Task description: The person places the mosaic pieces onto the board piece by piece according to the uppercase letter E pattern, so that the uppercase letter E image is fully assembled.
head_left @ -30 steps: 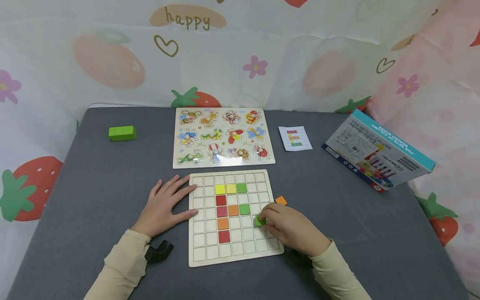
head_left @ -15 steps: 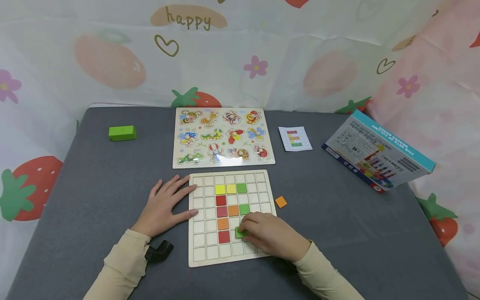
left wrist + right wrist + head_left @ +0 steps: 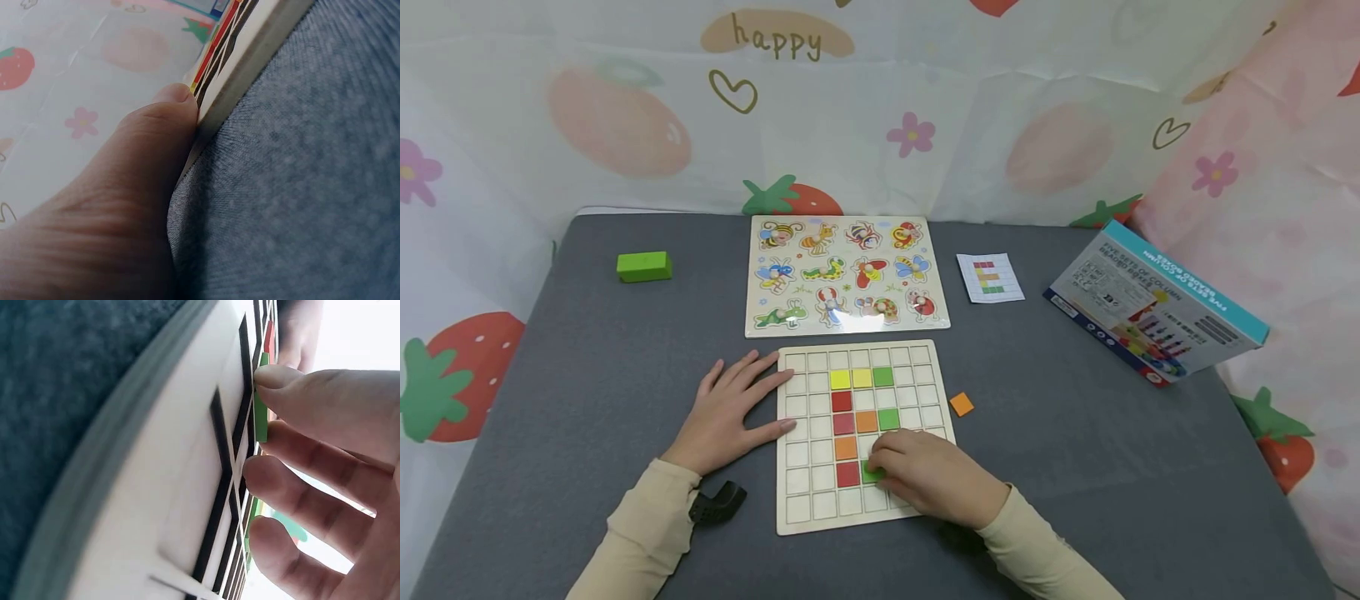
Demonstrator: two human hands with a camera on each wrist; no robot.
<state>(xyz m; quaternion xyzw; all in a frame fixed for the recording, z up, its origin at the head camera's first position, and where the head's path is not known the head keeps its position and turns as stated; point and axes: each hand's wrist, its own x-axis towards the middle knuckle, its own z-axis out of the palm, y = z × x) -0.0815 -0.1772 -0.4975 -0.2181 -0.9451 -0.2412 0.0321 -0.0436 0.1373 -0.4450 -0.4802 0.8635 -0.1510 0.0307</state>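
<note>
A pale wooden grid board [image 3: 805, 505] lies on the table with yellow, red, orange and green square tiles set in its cells. My right hand [image 3: 936, 477] pinches a green tile [image 3: 871, 473] between thumb and fingers, just right of the lowest red tile [image 3: 847, 474]. In the right wrist view the thumb lies on the near side of that green tile [image 3: 260, 419], close over the grid. My left hand [image 3: 730, 412] rests with spread fingers at the board's left edge. Its thumb [image 3: 156, 131] touches the board's side in the left wrist view.
A loose orange tile [image 3: 962, 404] lies right of the board. Behind stand an insect puzzle board [image 3: 848, 327], a small pattern card [image 3: 991, 287] and a leaning box [image 3: 1150, 308]. A green block [image 3: 644, 267] sits at back left. A black object [image 3: 718, 502] is by the left wrist.
My right hand has carried the green tile left and toward the front across the board, to beside the lowest red tile. The left hand has stayed in place.
</note>
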